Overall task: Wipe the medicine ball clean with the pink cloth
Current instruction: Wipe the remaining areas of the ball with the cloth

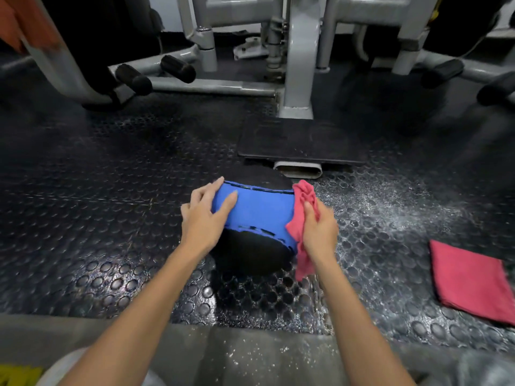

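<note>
Dark studded rubber floor (97,190), wet and speckled white at the right, grey gym machines (296,65) behind. The ball (259,215) sits on it, blue band running left to right. Left hand (204,215) spread flat on it; right hand (317,229) clenches the cloth (302,201) against its side. A folded cloth (471,280) lies apart

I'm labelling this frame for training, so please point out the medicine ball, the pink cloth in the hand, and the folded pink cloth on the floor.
medicine ball (259,210): head view, blue middle band.
pink cloth (302,199): head view, bunched upper part above the right hand.
folded pink cloth (471,282): head view, centre of its flat top.
</note>
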Available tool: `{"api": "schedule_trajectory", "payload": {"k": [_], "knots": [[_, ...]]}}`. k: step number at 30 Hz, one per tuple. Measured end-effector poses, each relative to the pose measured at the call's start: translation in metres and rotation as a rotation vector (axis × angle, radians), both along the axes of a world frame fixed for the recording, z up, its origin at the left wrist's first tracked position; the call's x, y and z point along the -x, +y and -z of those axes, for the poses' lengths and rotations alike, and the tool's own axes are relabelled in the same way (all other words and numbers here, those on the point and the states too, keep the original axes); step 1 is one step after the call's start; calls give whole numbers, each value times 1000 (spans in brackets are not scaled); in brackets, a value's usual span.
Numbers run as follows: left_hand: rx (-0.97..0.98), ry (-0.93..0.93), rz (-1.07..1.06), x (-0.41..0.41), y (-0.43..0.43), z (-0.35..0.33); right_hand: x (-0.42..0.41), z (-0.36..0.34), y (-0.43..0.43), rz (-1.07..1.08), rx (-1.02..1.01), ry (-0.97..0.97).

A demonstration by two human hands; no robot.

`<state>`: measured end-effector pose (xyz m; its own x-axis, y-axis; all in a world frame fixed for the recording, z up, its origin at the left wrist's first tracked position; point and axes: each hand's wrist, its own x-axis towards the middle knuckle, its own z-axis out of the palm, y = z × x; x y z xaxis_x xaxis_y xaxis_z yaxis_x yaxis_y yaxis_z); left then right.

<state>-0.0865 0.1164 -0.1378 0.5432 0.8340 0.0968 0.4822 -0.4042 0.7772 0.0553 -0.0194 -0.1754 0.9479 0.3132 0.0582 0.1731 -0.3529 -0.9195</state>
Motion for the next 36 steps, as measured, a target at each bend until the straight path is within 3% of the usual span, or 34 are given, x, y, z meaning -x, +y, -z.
{"api": "schedule_trajectory", "payload": {"k": [3, 7, 12, 15, 21, 24, 27, 30, 34, 36], "knots": [[-99, -33, -46, 2, -15, -7, 1, -17, -10, -48, 54, -86], [-27, -88, -114, -18, -16, -24, 31, -20, -26, -159, 45, -332], [121, -51, -78, -24, 1, -25, -8, -21, -32, -107, -97, -126], [164, 12, -78, -18, -13, -17, -24, -50, -29, -106, -189, -154], [60, -77, -179, 3, -42, -4, -14, -49, 14, -479, 94, -149], [84, -106, -225, 11, -45, 0, 4, -39, 8, -371, 116, -369], [142, -153, -210, 19, -40, 3, 58, -33, -18, -213, -6, -663], [140, -205, -166, 25, -37, 9, 105, -19, -34, -213, -67, -863], [58, -257, -148, 27, -46, 16, 73, -43, -11, -259, 76, -813], [47, -265, -177, 27, -53, 17, 43, -62, 9, -307, 179, -560]]}}
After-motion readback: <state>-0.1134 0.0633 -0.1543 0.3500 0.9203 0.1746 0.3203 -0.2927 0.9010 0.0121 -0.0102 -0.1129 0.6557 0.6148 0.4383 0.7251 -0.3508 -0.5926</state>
